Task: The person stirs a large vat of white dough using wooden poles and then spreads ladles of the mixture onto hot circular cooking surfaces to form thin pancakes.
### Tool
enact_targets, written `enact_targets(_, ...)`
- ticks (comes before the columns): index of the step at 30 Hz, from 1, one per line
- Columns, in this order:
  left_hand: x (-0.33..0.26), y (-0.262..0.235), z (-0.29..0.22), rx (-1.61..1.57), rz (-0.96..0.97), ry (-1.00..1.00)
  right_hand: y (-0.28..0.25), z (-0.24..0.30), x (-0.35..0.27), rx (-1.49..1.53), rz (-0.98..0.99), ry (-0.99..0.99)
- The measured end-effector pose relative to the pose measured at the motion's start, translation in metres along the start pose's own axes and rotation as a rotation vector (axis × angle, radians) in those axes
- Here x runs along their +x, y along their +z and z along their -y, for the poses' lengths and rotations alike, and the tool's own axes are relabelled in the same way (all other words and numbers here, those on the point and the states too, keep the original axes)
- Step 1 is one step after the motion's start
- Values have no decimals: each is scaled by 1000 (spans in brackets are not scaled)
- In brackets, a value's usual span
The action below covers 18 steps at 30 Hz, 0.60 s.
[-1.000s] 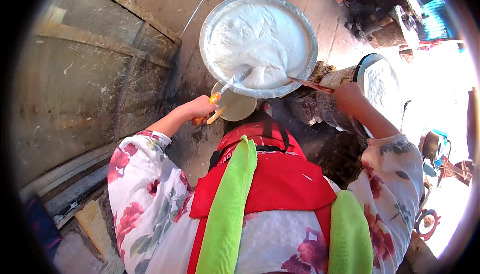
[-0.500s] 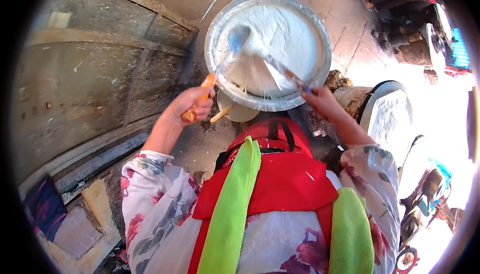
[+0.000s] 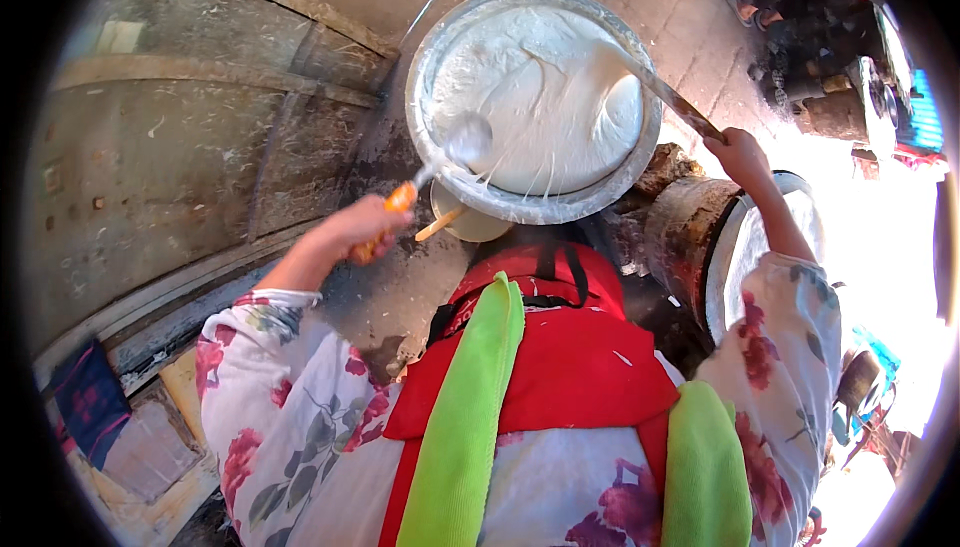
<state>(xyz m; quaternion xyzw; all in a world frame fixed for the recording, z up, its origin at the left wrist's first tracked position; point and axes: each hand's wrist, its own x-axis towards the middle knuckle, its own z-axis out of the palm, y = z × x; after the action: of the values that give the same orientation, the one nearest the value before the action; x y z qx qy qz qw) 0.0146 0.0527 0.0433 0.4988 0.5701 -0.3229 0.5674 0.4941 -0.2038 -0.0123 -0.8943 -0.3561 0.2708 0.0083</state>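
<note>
Head cam: vs. ½ sec ago, R hand (image 3: 740, 155) has swung outward, L hand (image 3: 368, 227) slightly down-left, ladle (image 3: 467, 139) lower too. Count: 1 round tub (image 3: 540, 212) of white paste (image 3: 540, 97), 1 ladle, 1 stick (image 3: 685, 112), 1 pail (image 3: 470, 227) w/ 1 wooden handle (image 3: 440, 223) jutting out, 1 drum (image 3: 685, 217). L hand curled round ladle's orange grip, forearm angled in; ladle bowl at tub's near-left, blurred, paste contact unclear. R hand wrapped round stick's end, arm extended fwd, stick slanting over tub's R rim into paste. Pail partly hidden by tub; drum just R, partly blocked by forearm; wooden panel (image 3: 170, 167) far L.
</note>
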Motion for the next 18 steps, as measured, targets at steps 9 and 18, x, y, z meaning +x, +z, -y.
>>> enact_targets(9,72,96,41,-706,566,-146,9,9,-91,-541,230,-158)
enact_targets(18,28,83,27,-1171,633,60,67,82,-100,8,412,-401)
